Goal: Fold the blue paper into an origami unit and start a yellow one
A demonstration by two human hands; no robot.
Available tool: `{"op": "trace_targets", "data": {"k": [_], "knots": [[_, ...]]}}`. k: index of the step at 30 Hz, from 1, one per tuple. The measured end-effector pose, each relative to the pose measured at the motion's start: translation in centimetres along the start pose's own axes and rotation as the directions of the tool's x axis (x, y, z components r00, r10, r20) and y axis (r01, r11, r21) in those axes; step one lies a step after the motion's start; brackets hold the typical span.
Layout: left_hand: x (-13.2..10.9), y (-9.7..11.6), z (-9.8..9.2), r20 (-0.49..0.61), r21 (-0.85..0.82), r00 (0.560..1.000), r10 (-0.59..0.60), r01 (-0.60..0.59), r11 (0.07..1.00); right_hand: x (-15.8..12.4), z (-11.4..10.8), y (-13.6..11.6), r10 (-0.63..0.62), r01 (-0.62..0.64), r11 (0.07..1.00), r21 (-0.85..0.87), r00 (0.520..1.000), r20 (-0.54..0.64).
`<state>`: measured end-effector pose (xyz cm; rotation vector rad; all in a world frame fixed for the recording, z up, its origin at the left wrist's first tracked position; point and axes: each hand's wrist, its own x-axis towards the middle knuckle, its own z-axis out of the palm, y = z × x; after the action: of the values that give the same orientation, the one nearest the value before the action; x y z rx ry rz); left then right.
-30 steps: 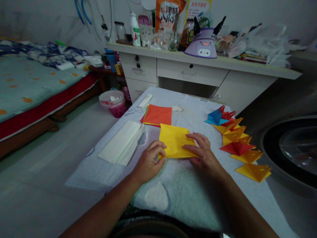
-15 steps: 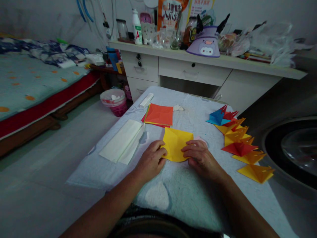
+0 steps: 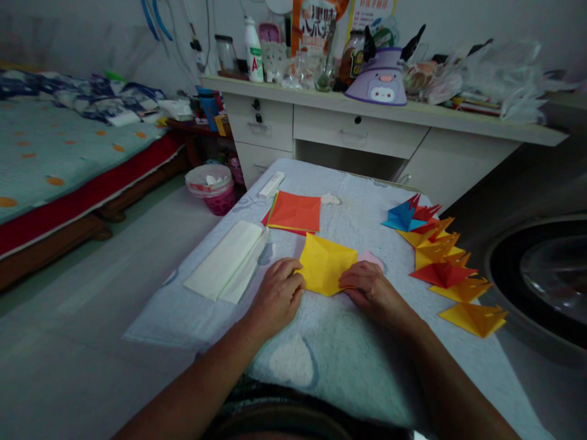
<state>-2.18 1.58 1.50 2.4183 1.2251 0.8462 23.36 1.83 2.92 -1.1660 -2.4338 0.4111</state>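
A yellow paper square (image 3: 324, 264) with crease lines is held over the cloth-covered table (image 3: 293, 327). My left hand (image 3: 280, 292) pinches its left edge near the lower corner. At the lower right corner, the fingers of my right hand (image 3: 372, 288) are closed on the paper. Behind it lies a stack of coloured paper (image 3: 296, 212), orange on top, with yellow and red edges showing. On the right side of the table stands a row of folded paper shapes (image 3: 444, 275) in blue, red and yellow.
Folded white sheets (image 3: 226, 260) lie to the left, with a white device (image 3: 272, 185) behind them. A pink bin (image 3: 215, 194) stands on the floor at the left. Behind the table is a desk (image 3: 358, 131) holding jars, a bottle and a purple visor.
My right hand has shifted slightly and its fingers have drawn in at the corner. The yellow paper's lower edge now bends up more, with a point toward the bottom.
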Motion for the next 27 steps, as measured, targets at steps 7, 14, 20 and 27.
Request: {"op": "trace_targets", "data": {"k": [7, 14, 20, 27], "knots": [[0.0, 0.0, -0.2, 0.018, 0.038, 0.998, -0.059, 0.058, 0.998, -0.2, 0.1, 0.1, 0.176, -0.176, 0.984, 0.037, 0.984, 0.010], [0.1, 0.1, -0.1, 0.038, 0.088, 0.995, -0.097, 0.093, 0.992, -0.4, 1.4, 1.1, 0.313, -0.311, 0.950, 0.035, 0.946, -0.082], [0.2, 0.2, 0.0, 0.033, 0.138, 0.992, -0.122, 0.116, 0.984, -0.3, 2.1, 1.3, 0.374, -0.380, 0.925, -0.002, 0.913, -0.161], [0.1, 0.3, 0.0, 0.023, 0.191, 0.987, -0.158, 0.151, 0.970, -0.1, 2.8, 1.5, 0.400, -0.417, 0.909, -0.030, 0.888, -0.228]]}}
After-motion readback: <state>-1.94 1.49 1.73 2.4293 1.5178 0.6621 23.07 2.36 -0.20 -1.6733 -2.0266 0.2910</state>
